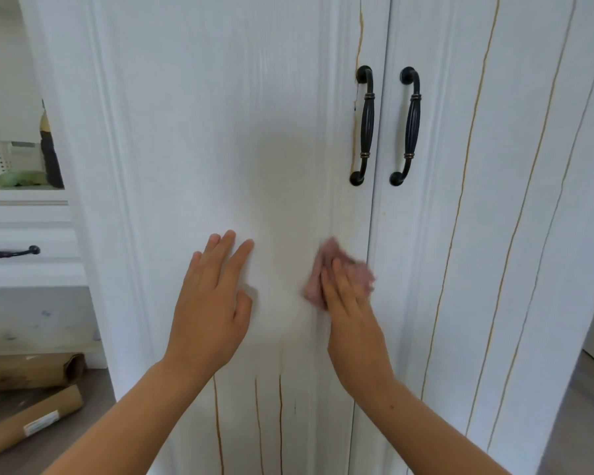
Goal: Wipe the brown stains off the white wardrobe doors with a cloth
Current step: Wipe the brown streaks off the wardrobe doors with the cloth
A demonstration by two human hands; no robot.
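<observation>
While my left hand (210, 305) lies flat, fingers straight, my right hand (348, 293) presses the cloth (314, 282) flat-fingered at centre frame. I should press firmly, following each stain (280, 423) downward; lower streaks remain.

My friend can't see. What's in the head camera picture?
A right hand presses a pink cloth on a white wardrobe door; the left hand lies flat beside it. Brown stains run below the hands and down the right door.

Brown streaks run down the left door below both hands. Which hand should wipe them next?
Right. The right hand presses the pink cloth against the left door, just above the brown streaks. The left hand lies flat on the door, holding nothing.
</observation>
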